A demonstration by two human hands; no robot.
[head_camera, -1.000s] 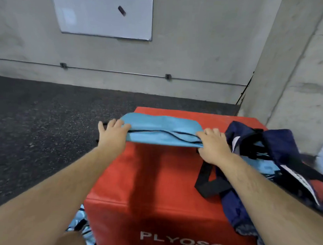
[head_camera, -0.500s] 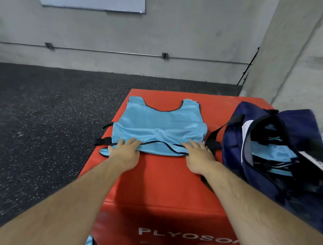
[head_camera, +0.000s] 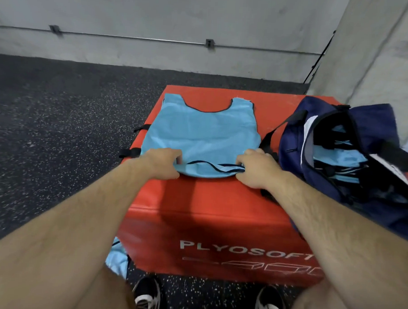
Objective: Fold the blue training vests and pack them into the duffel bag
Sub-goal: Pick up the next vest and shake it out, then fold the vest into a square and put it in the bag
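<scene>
Vest first: one blue vest [head_camera: 199,133] lies flat on top of the red plyo box [head_camera: 208,201], neck opening at the far end, hem at the near end. The hem is doubled over into a small roll. Left hand [head_camera: 163,163] has it at the near left corner, fingers curled in and pinching the fabric. Right hand [head_camera: 256,170] mirrors it at the near right corner, fingers curled over the bunched edge.

By the look of it, this is thin mesh cloth: very light, floppy, no stiffness at all, and likely slick on that vinyl top. It should fold wherever it is led and slump wherever it is not. Both corners of the hem look like the right place to hold, since a one-handed lift would let the far half sag and skew. Black side straps poke out at the left edge and could snag.

Just beside the vest on the right, the navy duffel bag [head_camera: 292,139] gapes open, folded vests [head_camera: 338,158] already stacked inside. Down on the speckled floor [head_camera: 59,124] at the box's near left corner, more blue cloth [head_camera: 117,258] waits, close to the person's shoes [head_camera: 146,296].
</scene>
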